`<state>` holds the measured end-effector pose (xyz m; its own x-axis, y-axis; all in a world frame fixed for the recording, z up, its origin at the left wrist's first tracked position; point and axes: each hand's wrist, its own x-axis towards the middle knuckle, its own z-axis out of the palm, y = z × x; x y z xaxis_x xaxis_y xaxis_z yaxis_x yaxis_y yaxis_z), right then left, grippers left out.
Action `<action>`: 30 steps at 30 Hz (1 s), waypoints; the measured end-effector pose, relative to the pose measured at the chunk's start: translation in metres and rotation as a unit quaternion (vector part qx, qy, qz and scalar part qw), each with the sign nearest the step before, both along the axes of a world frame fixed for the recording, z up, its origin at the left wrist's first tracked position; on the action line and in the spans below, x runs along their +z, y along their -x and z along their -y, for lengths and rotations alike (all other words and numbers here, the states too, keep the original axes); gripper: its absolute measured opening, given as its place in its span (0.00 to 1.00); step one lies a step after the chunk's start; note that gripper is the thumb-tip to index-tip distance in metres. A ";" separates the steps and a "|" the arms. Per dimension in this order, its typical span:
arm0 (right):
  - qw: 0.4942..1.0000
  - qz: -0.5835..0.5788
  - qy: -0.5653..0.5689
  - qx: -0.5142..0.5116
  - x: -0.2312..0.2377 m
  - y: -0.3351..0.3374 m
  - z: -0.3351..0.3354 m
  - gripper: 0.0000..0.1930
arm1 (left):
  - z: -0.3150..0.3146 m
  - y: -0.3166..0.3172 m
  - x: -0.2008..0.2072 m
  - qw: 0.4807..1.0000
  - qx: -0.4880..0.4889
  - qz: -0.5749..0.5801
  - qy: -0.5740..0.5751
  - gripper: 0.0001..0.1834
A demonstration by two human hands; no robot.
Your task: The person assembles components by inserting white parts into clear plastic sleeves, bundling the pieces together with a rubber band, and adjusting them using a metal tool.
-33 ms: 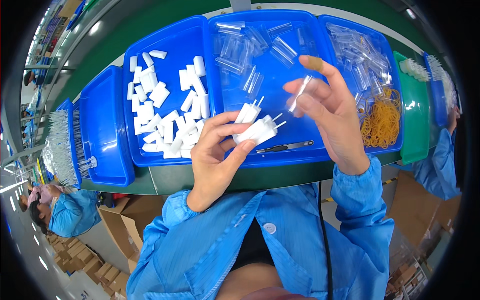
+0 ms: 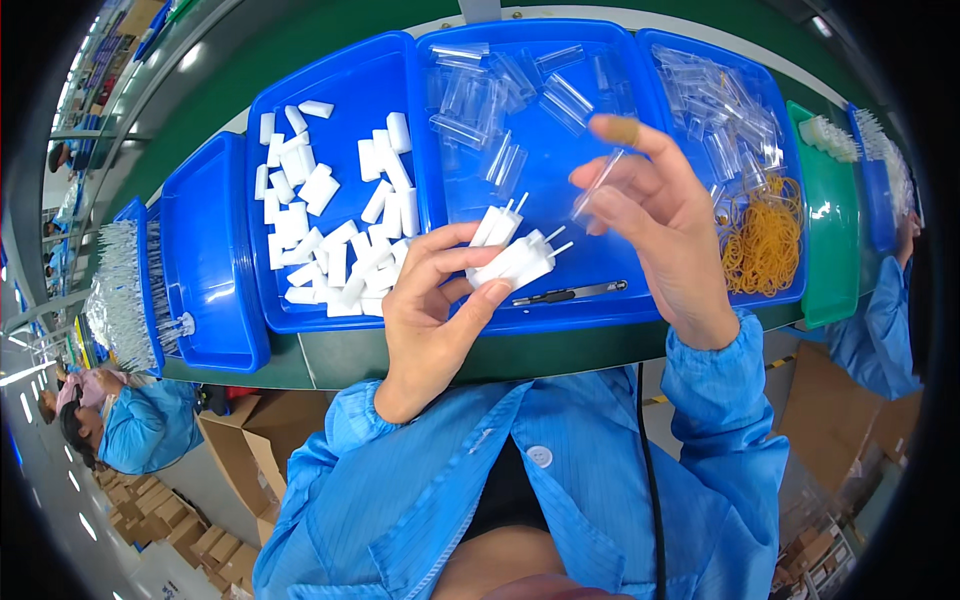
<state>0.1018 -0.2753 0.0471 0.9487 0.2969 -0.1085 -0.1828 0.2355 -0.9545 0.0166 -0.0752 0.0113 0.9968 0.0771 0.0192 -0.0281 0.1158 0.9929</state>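
My left hand [image 2: 435, 300] is closed around several white blocks [image 2: 515, 262], thin white rods sticking out of their far ends. Opposite them, my right hand [image 2: 655, 215] pinches a clear plastic tube [image 2: 600, 187] between thumb and fingers. Its index finger, with a tan wrap [image 2: 622, 130] round it, is raised off the tube. Both hands are above the middle blue tray [image 2: 560, 215], where clear tubes [image 2: 470, 95] lie toward the back. A slim black and grey knife-like tool [image 2: 570, 294] rests near the tray's front edge.
On the left, a blue tray [image 2: 345, 105] holds many loose white blocks [image 2: 290, 220]. The right tray contains more clear tubes [image 2: 715, 95] and yellow rubber bands [image 2: 762, 240]. A green tray [image 2: 830, 250] stands beyond it. Racks of thin clear pieces [image 2: 120, 300] stand far left.
My right hand's fingers and the clear tube have shifted slightly, with the raised index finger a little lower and farther left. My left hand stays still.
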 end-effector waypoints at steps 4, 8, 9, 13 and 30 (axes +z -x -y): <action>0.996 0.072 0.032 -0.031 -0.007 0.003 -0.009 0.17 | 0.004 0.001 0.001 1.000 0.000 0.004 -0.006 0.13; 0.994 0.083 0.057 -0.035 -0.022 0.003 -0.014 0.17 | 0.007 0.002 0.001 1.000 -0.002 0.007 0.003 0.14; 0.994 0.084 0.056 -0.036 -0.024 0.004 -0.015 0.17 | 0.007 0.002 0.001 1.000 -0.003 0.008 0.001 0.14; 0.992 0.080 0.092 -0.017 -0.028 0.005 -0.018 0.19 | 0.007 0.002 0.002 1.000 0.002 0.000 0.002 0.14; 0.980 0.172 0.092 -0.049 -0.042 0.022 -0.023 0.20 | 0.013 0.005 -0.001 0.997 0.020 0.015 -0.069 0.10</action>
